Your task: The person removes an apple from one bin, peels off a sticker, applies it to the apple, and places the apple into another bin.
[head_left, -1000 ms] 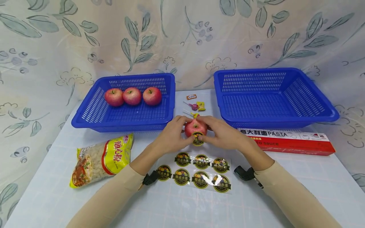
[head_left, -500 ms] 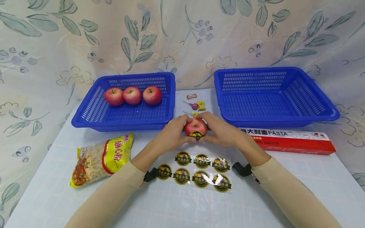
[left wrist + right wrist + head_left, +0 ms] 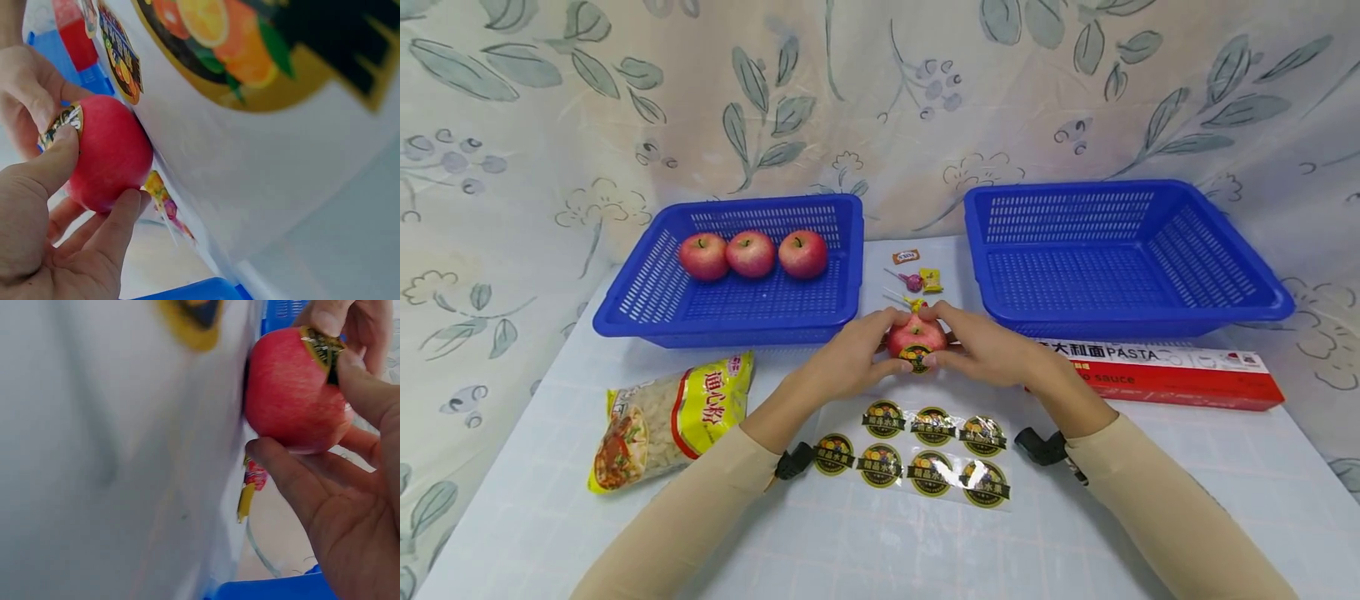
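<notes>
A red apple [image 3: 914, 335] stands on the table between the two baskets, held from both sides. My left hand [image 3: 859, 357] curls round its left side and my right hand [image 3: 977, 348] round its right. Both thumbs press a round black-and-gold sticker [image 3: 917, 358] onto the apple's front. In the left wrist view the apple [image 3: 109, 153] and sticker [image 3: 62, 119] show under my thumb. The right wrist view shows the apple [image 3: 290, 390] with the sticker [image 3: 322, 349] at its top. A clear sheet of several matching stickers [image 3: 917, 454] lies in front of the hands.
The left blue basket [image 3: 647, 300] holds three red apples [image 3: 752, 254]. The right blue basket [image 3: 1217, 292] has nothing in it. Candies and lollipops [image 3: 913, 279] lie between them. A yellow pasta bag [image 3: 670, 417] lies left, a red pasta box [image 3: 1157, 373] right.
The sticker, which hung at the apple's lower front edge, now lies flatter on its front. Both thumbs have closed in over it. The head view shifted slightly.
</notes>
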Tool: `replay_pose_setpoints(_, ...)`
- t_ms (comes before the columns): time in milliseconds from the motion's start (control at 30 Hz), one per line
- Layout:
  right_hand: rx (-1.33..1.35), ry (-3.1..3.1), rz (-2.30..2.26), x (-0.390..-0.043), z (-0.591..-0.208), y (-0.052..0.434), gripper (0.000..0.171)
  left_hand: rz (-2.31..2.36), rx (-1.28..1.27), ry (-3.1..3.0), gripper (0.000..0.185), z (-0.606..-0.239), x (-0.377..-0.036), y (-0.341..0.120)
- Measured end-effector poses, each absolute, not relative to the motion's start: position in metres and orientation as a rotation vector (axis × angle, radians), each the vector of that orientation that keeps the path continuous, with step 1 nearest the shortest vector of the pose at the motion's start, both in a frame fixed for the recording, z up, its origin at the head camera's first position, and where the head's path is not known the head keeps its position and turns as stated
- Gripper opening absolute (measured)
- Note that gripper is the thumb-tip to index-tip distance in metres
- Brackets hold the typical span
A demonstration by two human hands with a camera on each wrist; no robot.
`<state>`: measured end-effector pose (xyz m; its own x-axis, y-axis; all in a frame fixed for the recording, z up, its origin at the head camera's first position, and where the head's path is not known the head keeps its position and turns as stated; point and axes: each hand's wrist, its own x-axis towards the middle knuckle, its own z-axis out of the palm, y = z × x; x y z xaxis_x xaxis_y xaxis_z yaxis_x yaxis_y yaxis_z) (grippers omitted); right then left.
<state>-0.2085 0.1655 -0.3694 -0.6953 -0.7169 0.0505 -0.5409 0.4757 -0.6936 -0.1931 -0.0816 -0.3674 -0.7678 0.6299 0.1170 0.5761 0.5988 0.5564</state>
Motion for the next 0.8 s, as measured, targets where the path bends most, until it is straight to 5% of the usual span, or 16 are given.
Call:
replay_pose_setpoints(433,-1.134,2.431,-1.105,-0.2035,-0.3678,0.1654,0.056,0.842,1.044,2.75,0.052,-0.3669,-0.1894,-0.0828)
replay_pose_setpoints(633,-1.184,2.508,-1.209,-0.2008,-0.3652,0.1642,0.012,0.879,1.02,2.756,0.047,-0.3685,-0.1897,-0.0826)
replay_pose_setpoints(800,-1.14,2.457,-1.24,-0.2006,-0.365,0.165,0.008,0.864,1.017,2.762,0.048,-0.367,-0.1903,-0.0826)
